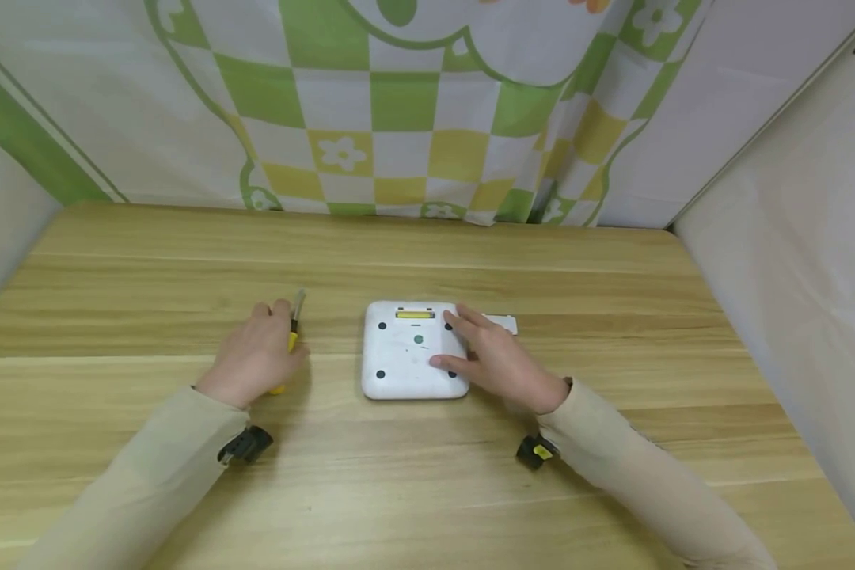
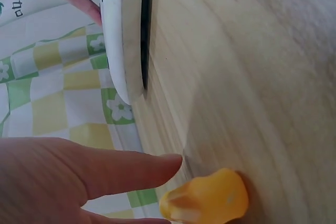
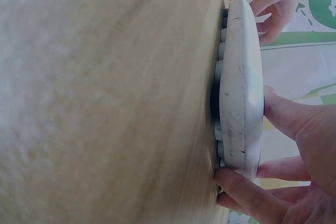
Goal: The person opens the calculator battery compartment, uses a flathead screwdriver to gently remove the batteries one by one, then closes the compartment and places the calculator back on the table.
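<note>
A white calculator [image 1: 406, 360] lies face down, its keys against the table in the right wrist view. A single yellow battery [image 1: 415, 315] shows in its open compartment. At its right edge my right hand [image 1: 502, 360] grips it, thumb and a finger on the back, other fingers curled at the rim. The white battery cover [image 1: 502, 323] lies beyond that hand, partly hidden. On the left, my left hand [image 1: 256, 356] is over a screwdriver [image 1: 294, 339] with a yellow handle. Its thumb [image 2: 142, 171] sticks out straight, apart from the handle [image 2: 210, 198].
The wooden table [image 1: 370, 491] reaches back to a green, white and yellow checked curtain [image 1: 399, 103]. White walls stand at both sides. Each sleeve carries a small black wrist camera [image 1: 245, 445].
</note>
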{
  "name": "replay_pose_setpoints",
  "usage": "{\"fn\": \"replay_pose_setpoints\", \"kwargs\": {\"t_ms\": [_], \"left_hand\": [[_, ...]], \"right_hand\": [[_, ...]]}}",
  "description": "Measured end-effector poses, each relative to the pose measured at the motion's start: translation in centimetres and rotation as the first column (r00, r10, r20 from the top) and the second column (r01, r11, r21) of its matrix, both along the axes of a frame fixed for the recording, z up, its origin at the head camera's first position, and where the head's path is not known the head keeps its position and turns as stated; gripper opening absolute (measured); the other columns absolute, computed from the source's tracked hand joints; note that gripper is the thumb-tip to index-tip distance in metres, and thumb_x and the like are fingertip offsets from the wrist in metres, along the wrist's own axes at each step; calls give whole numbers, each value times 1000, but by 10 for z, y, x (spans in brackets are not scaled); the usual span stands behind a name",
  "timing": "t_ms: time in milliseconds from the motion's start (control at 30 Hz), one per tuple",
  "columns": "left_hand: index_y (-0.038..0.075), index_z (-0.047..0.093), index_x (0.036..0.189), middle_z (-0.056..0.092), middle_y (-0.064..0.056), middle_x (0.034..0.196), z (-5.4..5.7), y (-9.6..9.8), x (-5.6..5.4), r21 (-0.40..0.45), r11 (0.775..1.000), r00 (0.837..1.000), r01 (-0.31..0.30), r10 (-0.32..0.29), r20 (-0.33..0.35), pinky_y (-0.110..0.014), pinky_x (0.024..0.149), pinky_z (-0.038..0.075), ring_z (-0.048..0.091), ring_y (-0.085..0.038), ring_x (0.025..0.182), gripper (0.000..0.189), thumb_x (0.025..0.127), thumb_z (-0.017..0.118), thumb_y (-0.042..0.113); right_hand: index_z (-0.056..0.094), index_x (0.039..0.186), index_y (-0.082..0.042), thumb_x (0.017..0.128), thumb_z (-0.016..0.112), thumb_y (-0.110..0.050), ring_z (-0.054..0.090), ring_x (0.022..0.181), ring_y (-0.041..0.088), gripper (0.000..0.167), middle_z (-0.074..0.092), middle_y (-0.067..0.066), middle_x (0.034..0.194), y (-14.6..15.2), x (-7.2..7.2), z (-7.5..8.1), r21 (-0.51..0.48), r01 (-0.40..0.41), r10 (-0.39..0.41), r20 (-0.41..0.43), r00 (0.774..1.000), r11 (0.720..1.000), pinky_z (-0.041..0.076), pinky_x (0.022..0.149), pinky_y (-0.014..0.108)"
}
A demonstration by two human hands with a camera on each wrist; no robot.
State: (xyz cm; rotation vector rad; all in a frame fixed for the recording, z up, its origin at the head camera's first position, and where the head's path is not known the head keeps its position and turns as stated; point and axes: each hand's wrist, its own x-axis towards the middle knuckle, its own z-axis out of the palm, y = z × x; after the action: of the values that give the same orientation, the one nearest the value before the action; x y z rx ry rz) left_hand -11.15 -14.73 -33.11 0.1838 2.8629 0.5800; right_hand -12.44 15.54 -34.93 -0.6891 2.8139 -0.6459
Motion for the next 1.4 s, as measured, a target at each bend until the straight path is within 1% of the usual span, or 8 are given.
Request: {"fn": "replay_pose_setpoints", "kwargs": {"t_ms": [200, 267, 400, 533, 700, 900, 1167, 1400], "left_hand": [[-16, 47, 111, 56, -25, 86, -2, -1, -2, 8, 1000, 1000, 14, -14, 21, -33, 49, 42, 51, -27, 65, 35, 89, 57, 10], [-16, 48, 110, 57, -23, 83, -3, -1, -3, 6, 1000, 999, 18, -18, 30, -33, 49, 42, 52, -27, 64, 34, 90, 57, 9], [-18, 47, 114, 58, -25, 86, -3, -1, -3, 2, 1000, 999, 15, -16, 51, -33, 50, 43, 52, -27, 65, 37, 90, 57, 9], [-17, 47, 115, 57, -27, 89, -3, -1, -4, -6, 1000, 999, 13, -13, 50, -35, 52, 43, 52, -28, 66, 38, 89, 58, 8], [-13, 50, 107, 55, -22, 84, -3, -1, -3, -14, 1000, 1000, 8, -8, 14, -37, 51, 42, 51, -29, 66, 29, 86, 57, 6], [-10, 51, 104, 53, -19, 80, -3, -1, -2, -21, 1000, 1000, -3, 2, -20, -35, 47, 40, 50, -28, 64, 25, 83, 53, 4], [-11, 51, 109, 54, -21, 84, -2, -1, -1, -8, 1000, 997, -22, 21, -71, -35, 46, 40, 51, -29, 65, 29, 83, 50, 2], [-13, 48, 122, 55, -25, 93, -1, 2, -1, 31, 999, 993, -17, 20, -115, -34, 47, 41, 52, -30, 68, 40, 84, 48, -1]], "right_hand": [[42, 143, -5, 87, 66, -43, 56, 107, 24, 72, 35, 21, 151, 0, 1, 0, -1, 1, -1, -5, 1000, 1000, 46, 97, 38], [42, 143, -5, 87, 67, -43, 56, 107, 24, 72, 35, 21, 150, 0, 1, 0, -1, 1, -1, -8, 1000, 1000, 46, 97, 38], [42, 143, -5, 87, 66, -44, 55, 117, 28, 72, 35, 21, 151, 0, 1, -1, -3, -4, 4, -8, 1000, 1000, 45, 100, 40], [42, 143, -6, 87, 66, -44, 47, 130, 31, 72, 35, 20, 151, 0, 1, -1, -1, 0, 0, -4, 1000, 1000, 42, 104, 42], [42, 144, -6, 87, 66, -44, 47, 129, 31, 72, 35, 20, 151, 0, 1, -2, 0, 5, -5, 0, 1000, 1000, 42, 104, 42], [42, 143, -6, 87, 66, -44, 43, 133, 32, 72, 35, 21, 151, 0, 0, -2, -3, 3, -3, -2, 1000, 1000, 40, 106, 43], [42, 144, -6, 87, 66, -44, 45, 132, 31, 72, 35, 21, 151, 1, 0, -2, 0, 2, -2, -6, 1000, 1000, 40, 106, 43], [42, 143, -6, 87, 67, -44, 48, 128, 31, 72, 35, 21, 150, 1, 0, -2, -6, -1, 1, -12, 1000, 1000, 41, 105, 42]]}}
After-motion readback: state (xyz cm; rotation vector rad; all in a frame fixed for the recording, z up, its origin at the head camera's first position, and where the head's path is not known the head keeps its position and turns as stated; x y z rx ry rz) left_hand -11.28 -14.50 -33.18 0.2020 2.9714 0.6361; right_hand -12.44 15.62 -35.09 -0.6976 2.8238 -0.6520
